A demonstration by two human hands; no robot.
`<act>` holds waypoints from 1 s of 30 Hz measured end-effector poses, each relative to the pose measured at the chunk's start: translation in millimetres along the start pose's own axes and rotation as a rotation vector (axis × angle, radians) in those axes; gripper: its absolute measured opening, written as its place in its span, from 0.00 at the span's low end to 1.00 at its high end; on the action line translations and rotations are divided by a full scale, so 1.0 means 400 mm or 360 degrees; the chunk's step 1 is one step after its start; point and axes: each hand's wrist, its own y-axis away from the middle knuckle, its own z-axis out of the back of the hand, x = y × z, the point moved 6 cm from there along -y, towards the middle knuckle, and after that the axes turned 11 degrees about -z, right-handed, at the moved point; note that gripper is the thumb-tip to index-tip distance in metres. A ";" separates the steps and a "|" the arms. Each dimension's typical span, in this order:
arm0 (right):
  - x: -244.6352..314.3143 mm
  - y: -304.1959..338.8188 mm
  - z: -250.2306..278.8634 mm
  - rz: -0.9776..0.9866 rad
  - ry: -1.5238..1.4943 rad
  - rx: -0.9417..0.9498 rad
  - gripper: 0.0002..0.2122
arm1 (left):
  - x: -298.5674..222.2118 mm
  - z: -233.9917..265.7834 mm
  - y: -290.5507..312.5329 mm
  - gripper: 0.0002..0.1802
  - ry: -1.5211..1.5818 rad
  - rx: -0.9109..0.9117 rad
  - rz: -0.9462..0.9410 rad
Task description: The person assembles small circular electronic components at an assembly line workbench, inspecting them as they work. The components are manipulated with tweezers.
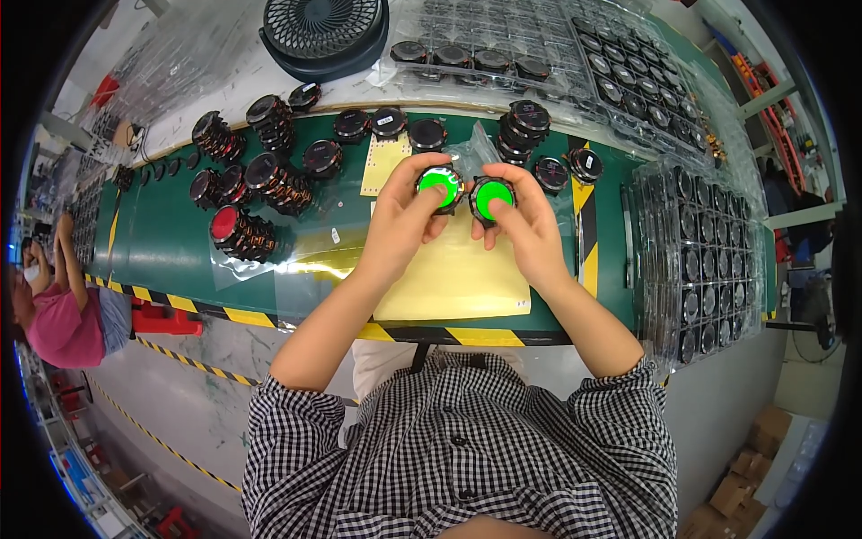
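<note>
My left hand (404, 216) grips a round smartwatch head (446, 180) with a bright green screen, thumb resting on the face. In my right hand (533, 235) is a second watch head (489, 189), its screen the same green, with the thumb pressed to its lower part. The two are held side by side over a yellow sheet (449, 280). Just beyond them lies a crumpled clear plastic bag (476, 153). Single dark watch heads (426, 135) lie past my hands, and a short stack (523, 126) stands to the right.
Stacks of watch heads (278, 184), one topped red (226, 223), stand on the green mat (171, 235) at left. Clear trays of watch heads (699, 260) fill the right. A black fan (323, 36) sits at the back. A person in a pink top (67, 323) works far left.
</note>
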 end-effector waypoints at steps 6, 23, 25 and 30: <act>-0.004 -0.004 0.003 -0.0069 -0.0178 0.0070 0.21 | 0.008 0.009 -0.002 0.20 0.0119 -0.0047 0.0072; 0.001 -0.010 0.009 0.0120 -0.0002 0.0011 0.25 | -0.002 0.002 -0.003 0.27 -0.0188 0.0024 -0.0201; 0.008 -0.009 0.009 0.0111 -0.0113 0.0020 0.31 | -0.017 -0.006 0.000 0.30 -0.0222 0.0044 -0.0333; 0.086 0.023 0.016 0.0655 0.0927 -0.0358 0.28 | -0.109 -0.020 0.011 0.35 -0.1033 0.0141 -0.0975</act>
